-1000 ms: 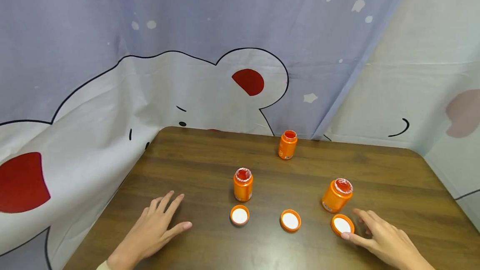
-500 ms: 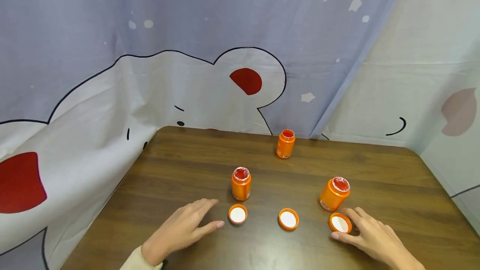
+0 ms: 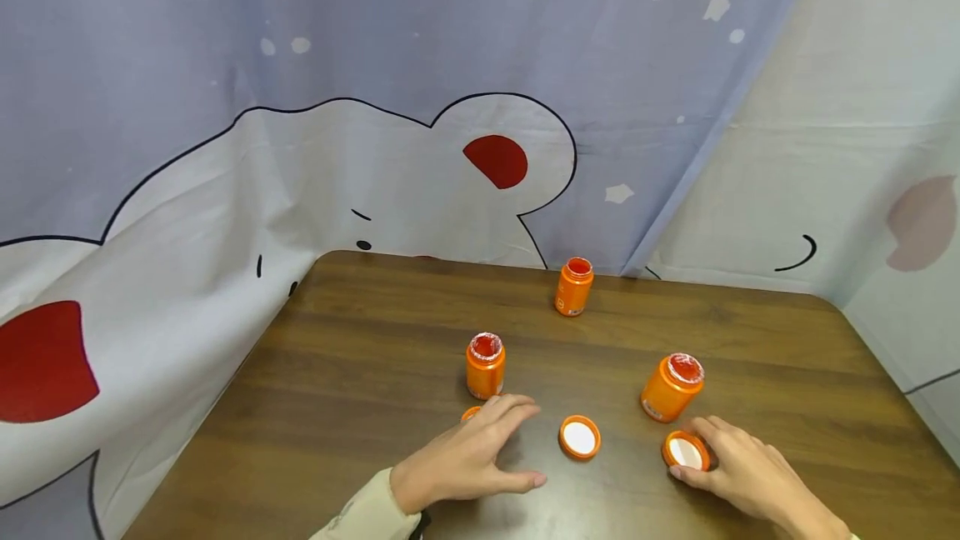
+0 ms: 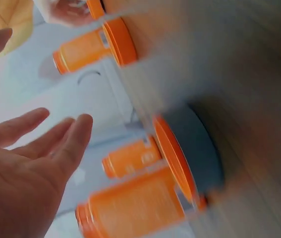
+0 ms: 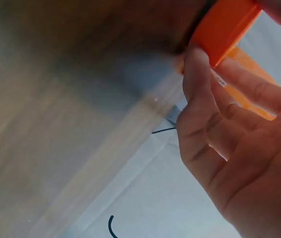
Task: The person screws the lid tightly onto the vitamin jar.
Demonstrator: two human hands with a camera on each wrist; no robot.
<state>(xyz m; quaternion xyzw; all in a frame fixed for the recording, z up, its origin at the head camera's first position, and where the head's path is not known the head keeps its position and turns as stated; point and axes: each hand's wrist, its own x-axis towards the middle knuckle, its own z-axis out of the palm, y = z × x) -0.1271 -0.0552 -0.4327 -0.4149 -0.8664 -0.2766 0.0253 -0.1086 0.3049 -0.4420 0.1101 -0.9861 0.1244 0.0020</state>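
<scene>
My left hand (image 3: 480, 452), fingers and thumb apart with nothing between them, hovers just left of the middle orange jar lid (image 3: 580, 437). Behind it the left lid (image 3: 470, 413) is mostly hidden in the head view; the left wrist view shows that lid's dark grey side (image 4: 197, 148). On the right, my right hand (image 3: 742, 469) pinches a third orange lid (image 3: 686, 452) between thumb and fingers, its white inside facing up. Just behind that lid stands an open orange jar (image 3: 672, 388). Another open jar (image 3: 486, 367) is upright beyond my left hand.
A third open orange jar (image 3: 573, 287) stands at the back of the brown wooden table (image 3: 360, 340). White residue rings the mouths of the two nearer jars. A printed curtain (image 3: 375, 165) hangs along the table's back and left edges.
My left hand has moved right from the table's left part, past the left lid, toward the middle lid. My right hand has closed in around the right lid. The jars stay put.
</scene>
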